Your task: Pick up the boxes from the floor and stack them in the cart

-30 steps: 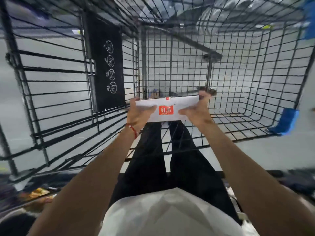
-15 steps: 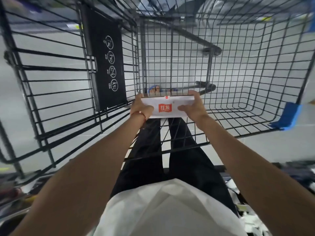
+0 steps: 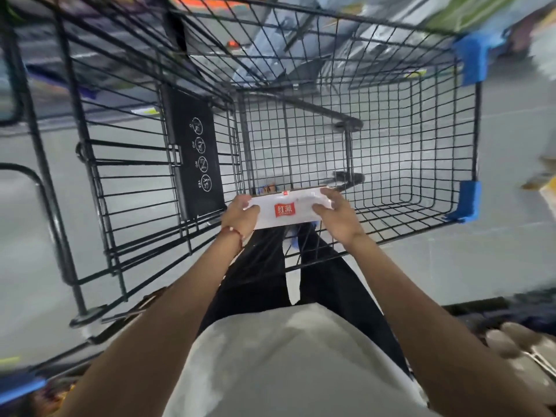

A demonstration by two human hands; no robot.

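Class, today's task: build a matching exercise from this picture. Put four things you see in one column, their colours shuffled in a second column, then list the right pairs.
Things
1. box
2. corner guard
3. sign panel
4. wrist string

Colours
A. blue
B. black with white symbols
C. red
D. white with a red label

Pairs: 1-D, 2-A, 3-B, 4-C
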